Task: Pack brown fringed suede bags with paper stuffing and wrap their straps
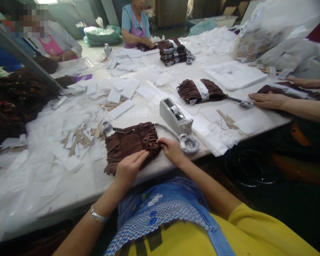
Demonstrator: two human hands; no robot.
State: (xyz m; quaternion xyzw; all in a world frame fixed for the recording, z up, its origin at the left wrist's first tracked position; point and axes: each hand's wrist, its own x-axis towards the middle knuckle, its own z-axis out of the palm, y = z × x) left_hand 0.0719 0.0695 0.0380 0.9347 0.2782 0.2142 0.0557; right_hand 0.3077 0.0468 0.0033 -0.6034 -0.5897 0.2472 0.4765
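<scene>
A brown fringed suede bag (128, 142) lies flat on the white table (154, 167) near its front edge. My left hand (129, 169) rests on the bag's near fringe, fingers together and pressing down on it. My right hand (172, 149) pinches the bag's right edge, fingers curled on the fringe. A grey coiled chain strap (189, 144) trails from the bag to the right of my right hand.
A grey tape dispenser (174, 115) stands just behind the bag. Another wrapped fringed bag (200, 90) lies beyond it, and a stack of bags (173, 51) further back. White paper sheets and plastic bags (29, 170) litter the left. A co-worker's hand (266, 100) rests at right; other people sit at the far side.
</scene>
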